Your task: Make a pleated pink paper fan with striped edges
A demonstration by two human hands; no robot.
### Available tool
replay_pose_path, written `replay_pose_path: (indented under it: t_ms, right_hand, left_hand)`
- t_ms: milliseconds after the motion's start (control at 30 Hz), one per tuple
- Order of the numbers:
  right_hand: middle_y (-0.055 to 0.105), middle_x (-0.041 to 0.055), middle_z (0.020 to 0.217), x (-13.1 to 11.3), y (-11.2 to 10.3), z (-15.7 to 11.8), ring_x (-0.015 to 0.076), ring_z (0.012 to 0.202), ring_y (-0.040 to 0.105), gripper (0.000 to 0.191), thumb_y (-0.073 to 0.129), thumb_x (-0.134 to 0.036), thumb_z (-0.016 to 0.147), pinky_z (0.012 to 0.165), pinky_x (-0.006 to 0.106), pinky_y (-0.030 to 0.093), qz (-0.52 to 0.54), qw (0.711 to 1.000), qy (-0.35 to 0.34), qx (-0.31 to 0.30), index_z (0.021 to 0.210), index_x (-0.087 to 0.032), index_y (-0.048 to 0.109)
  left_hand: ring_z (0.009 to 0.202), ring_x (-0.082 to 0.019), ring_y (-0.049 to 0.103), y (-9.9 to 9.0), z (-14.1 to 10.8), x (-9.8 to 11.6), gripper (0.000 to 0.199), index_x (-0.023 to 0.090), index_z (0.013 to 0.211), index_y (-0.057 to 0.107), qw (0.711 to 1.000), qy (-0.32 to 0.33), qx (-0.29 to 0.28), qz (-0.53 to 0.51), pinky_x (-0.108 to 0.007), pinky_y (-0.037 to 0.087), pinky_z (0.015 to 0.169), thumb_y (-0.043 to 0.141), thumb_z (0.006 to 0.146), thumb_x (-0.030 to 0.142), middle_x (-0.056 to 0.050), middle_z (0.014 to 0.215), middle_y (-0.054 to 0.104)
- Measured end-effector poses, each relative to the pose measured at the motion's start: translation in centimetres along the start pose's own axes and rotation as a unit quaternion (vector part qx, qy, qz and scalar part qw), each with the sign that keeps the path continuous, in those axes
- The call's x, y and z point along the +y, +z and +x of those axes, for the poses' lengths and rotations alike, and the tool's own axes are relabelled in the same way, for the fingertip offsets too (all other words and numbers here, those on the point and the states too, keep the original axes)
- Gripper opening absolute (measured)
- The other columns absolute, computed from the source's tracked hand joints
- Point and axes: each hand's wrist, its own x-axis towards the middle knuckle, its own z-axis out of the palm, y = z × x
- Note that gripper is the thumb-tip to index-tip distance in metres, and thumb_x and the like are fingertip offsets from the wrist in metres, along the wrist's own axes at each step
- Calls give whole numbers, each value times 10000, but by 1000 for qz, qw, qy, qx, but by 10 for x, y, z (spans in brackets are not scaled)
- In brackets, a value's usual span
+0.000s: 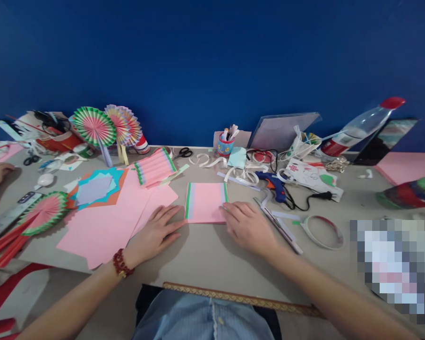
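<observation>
Pink sheet: rectangular pink paper with green and lavender strips down its sides (208, 203), lying flat mid-tabletop (194, 257), between the front and back edges.
Left hand: palm down (159, 229), fingers a bit apart, one fingertip right at the sheet's near left corner.
Right hand: fingers pretty much together, tips on the sheet's right edge (246, 229). Can't tell if the thumb's pinching, it's hidden.
Left side: big plain pink paper sheets (106, 224) next to the left hand, plus a pleated pink paper strip with green edges (156, 168) further back.
Right side: blue-and-orange plastic glue gun (274, 186), lying just beyond the right hand.
Back edge: round blue-and-red pen cup (225, 145), roughly mid-edge.
</observation>
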Motion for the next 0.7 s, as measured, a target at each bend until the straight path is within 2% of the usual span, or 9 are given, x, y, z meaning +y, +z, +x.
replay_pose_path:
  t_ms: [100, 167, 233, 300, 367, 433, 467, 600, 700]
  right_hand:
    - [674, 116, 1134, -16, 9, 13, 267, 963, 567, 244, 581, -182, 923, 820, 396, 456, -29, 999, -37, -22, 1159, -150, 638]
    - [683, 92, 990, -20, 16, 18, 249, 886, 577, 146, 587, -132, 915, 748, 368, 459, -34, 998, -44, -39, 1039, -167, 657]
    - [674, 76, 895, -19, 21, 20, 238, 849, 584, 98, 569, -135, 932, 731, 350, 459, -4, 999, -24, -38, 944, -180, 655]
    - [676, 71, 888, -18, 20, 21, 224, 851, 599, 111, 543, -185, 963, 752, 332, 467, 71, 997, 17, -12, 922, -187, 646]
    - [682, 66, 919, -19, 15, 20, 206, 867, 617, 110, 536, -232, 975, 769, 308, 477, 171, 984, 56, 23, 950, -192, 635]
    - [685, 63, 955, -26, 11, 20, 195, 876, 633, 97, 548, -256, 967, 770, 291, 488, 252, 964, 78, 44, 992, -199, 622]
    - [687, 64, 971, -31, 9, 20, 193, 876, 640, 98, 555, -260, 959, 768, 289, 494, 278, 956, 82, 44, 1008, -203, 618]
    - [689, 76, 1102, -48, 9, 24, 191, 917, 665, 219, 558, -204, 910, 799, 294, 520, 320, 945, 64, 7, 1126, -211, 591]
    - [677, 85, 1183, -47, 5, 24, 183, 936, 677, 356, 558, -215, 901, 810, 278, 534, 340, 939, 46, 7, 1256, -209, 533]
  left_hand:
    - [1409, -276, 363, -1, 2, 3, 356, 284, 1332, 567, 999, -2, 21, -23, -580, 263, 1174, 479, 987, 280, -101, 1505, 425]
    - [1343, -255, 444, -2, 0, 9, 297, 244, 1254, 601, 995, -8, 62, -76, -512, 353, 1142, 476, 984, 254, -113, 1426, 498]
    - [1230, -225, 538, -1, -3, 16, 210, 208, 1099, 634, 981, -25, 114, -153, -417, 462, 1053, 458, 986, 231, -115, 1286, 589]
    - [1105, -202, 606, 1, -4, 27, 203, 203, 967, 631, 961, -52, 146, -231, -356, 524, 950, 433, 995, 235, -98, 1140, 649]
    - [1034, -197, 640, 3, -2, 37, 222, 210, 1039, 627, 943, -79, 134, -295, -331, 560, 867, 420, 1004, 281, -94, 1125, 666]
    - [1007, -214, 660, 6, 5, 47, 323, 217, 1262, 552, 936, -96, 112, -321, -333, 587, 790, 450, 993, 363, -115, 1225, 646]
    - [991, -223, 668, 7, 10, 52, 377, 221, 1314, 520, 936, -97, 110, -319, -345, 591, 779, 463, 985, 397, -116, 1231, 651]
    - [1042, -231, 655, 7, 35, 62, 278, 216, 1191, 604, 951, -87, 140, -262, -388, 540, 931, 455, 994, 344, -85, 1135, 698]
    - [1126, -222, 619, 0, 49, 60, 369, 198, 1353, 501, 963, -46, 166, -205, -388, 516, 978, 400, 1001, 246, -110, 1257, 648]
